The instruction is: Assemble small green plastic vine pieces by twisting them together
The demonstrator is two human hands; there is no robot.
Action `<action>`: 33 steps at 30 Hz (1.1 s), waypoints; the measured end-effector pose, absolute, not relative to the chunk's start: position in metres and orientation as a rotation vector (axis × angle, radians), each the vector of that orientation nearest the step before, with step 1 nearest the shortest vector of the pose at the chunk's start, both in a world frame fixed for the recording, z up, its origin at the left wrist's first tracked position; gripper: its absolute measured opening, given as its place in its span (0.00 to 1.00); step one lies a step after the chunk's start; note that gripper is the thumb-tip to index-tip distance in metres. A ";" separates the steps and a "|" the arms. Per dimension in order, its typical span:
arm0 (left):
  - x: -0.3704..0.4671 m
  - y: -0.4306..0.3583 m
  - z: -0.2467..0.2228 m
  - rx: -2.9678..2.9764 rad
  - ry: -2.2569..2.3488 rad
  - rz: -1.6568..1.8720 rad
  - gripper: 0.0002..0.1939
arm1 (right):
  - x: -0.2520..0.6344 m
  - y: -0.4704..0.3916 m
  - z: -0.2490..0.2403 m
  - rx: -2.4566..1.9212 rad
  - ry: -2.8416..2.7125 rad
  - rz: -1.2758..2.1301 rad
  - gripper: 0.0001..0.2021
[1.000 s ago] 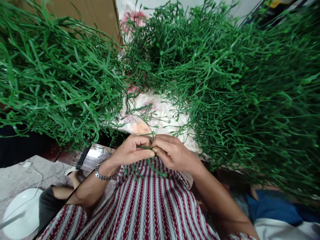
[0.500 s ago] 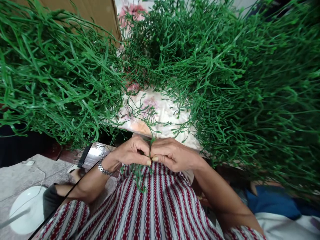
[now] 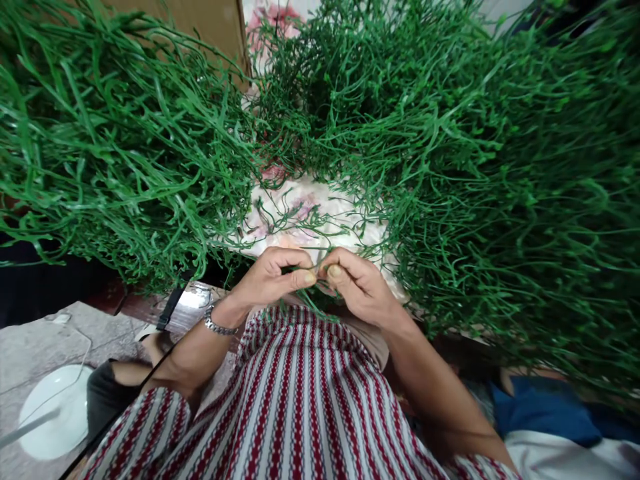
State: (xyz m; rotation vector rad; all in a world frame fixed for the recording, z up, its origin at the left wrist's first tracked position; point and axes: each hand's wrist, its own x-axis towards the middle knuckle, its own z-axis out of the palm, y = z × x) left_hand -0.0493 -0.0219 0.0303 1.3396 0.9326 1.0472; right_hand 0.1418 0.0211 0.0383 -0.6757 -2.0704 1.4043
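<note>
In front of my waist, both hands come together in a pinch, fingertips almost touching. My left hand (image 3: 275, 277), with a metal watch band on its wrist, grips a thin green plant stem (image 3: 316, 307) between thumb and forefinger. On the same stem my right hand (image 3: 360, 283) is closed, its thumb bent over the forefinger. Part of the stem hangs below the fingers, over the striped clothing; the exact spot where it is held is hidden. Loose green sprigs (image 3: 285, 217) lie just beyond, on a floral-patterned plastic-looking cover (image 3: 340, 217).
Large heaps of green stems rise at the left (image 3: 125, 153) and right (image 3: 475, 173), framing the cover. Behind the left heap stands a cardboard box (image 3: 215, 27). A white round base (image 3: 55, 413) rests on the floor at lower left. Blue cloth (image 3: 540, 407) shows at lower right.
Both hands have moved up and slightly right, toward the cover's edge. My right hand has turned, its thumb now higher. The hanging part of the stem has shifted right and shows less.
</note>
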 end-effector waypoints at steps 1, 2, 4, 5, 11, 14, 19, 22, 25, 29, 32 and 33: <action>-0.046 -0.022 0.029 1.308 0.962 1.100 0.15 | 0.139 0.019 0.037 -0.749 -2.037 1.354 0.13; -0.043 -0.022 0.027 1.271 0.988 1.146 0.14 | 0.136 0.017 0.037 -0.788 -2.025 1.321 0.13; -0.037 -0.024 0.022 1.218 1.047 1.236 0.12 | 0.132 0.013 0.034 -0.814 -2.050 1.269 0.12; -0.035 -0.025 0.020 1.200 1.070 1.283 0.11 | 0.130 0.012 0.033 -0.817 -2.066 1.238 0.11; -0.023 -0.030 0.016 0.876 0.958 1.313 0.09 | 0.128 0.008 0.018 -0.764 -1.985 1.205 0.07; -0.021 -0.031 0.016 0.714 0.910 1.243 0.10 | 0.132 0.008 0.012 -0.733 -1.943 1.246 0.06; -0.023 -0.037 0.014 0.738 1.023 1.226 0.11 | 0.137 0.006 0.019 -0.756 -1.977 1.144 0.04; -0.022 -0.040 0.010 0.816 1.083 1.272 0.10 | 0.137 0.003 0.025 -0.816 -2.020 1.069 0.04; -0.018 -0.041 0.007 0.918 1.174 1.316 0.10 | 0.135 0.000 0.024 -0.851 -2.006 1.083 0.05; -0.012 -0.039 0.008 0.993 1.223 1.343 0.10 | 0.134 0.000 0.016 -0.861 -1.859 1.270 0.06; -0.011 -0.039 0.011 0.963 1.141 1.297 0.11 | 0.135 0.001 0.015 -0.854 -1.827 1.330 0.08; -0.012 -0.039 0.012 0.954 1.107 1.278 0.11 | 0.136 0.002 0.017 -0.853 -1.869 1.288 0.08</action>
